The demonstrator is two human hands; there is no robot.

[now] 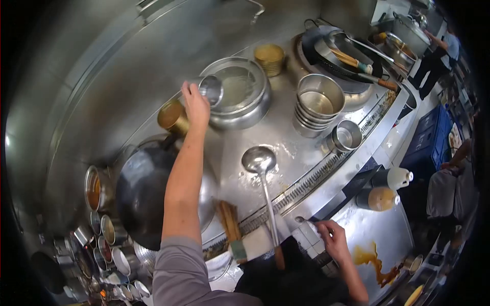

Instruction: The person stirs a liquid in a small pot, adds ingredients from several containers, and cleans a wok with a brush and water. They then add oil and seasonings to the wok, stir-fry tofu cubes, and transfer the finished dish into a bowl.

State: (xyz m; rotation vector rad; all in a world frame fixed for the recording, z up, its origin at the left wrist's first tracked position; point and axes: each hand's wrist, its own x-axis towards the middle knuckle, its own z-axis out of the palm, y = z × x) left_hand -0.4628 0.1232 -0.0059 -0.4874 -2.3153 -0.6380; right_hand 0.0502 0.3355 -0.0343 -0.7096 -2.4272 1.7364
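Observation:
My left hand point(196, 106) reaches forward with its fingers closed on the rim of a small metal cup point(211, 91). The cup is tilted over the near left rim of a wide metal pot point(263, 104) that holds cloudy liquid. Low on the right, my right hand point(334, 240) pinches a small spoon point(300, 219) by its handle, above the counter's front edge. Between my hands a ladle point(259, 159) lies on the wet steel counter, its wooden handle end pointing toward me. A dark wok point(145, 191) sits left of my forearm, which partly covers it.
Stacked metal pots point(319, 97) and a small metal pot point(347, 135) stand right of centre. Golden tins point(269, 58) flank the wide pot. A bamboo brush point(229, 224) lies near me. Two bottles point(377, 199) and a brown spill point(377, 265) are on the right. Another person point(439, 51) stands far right.

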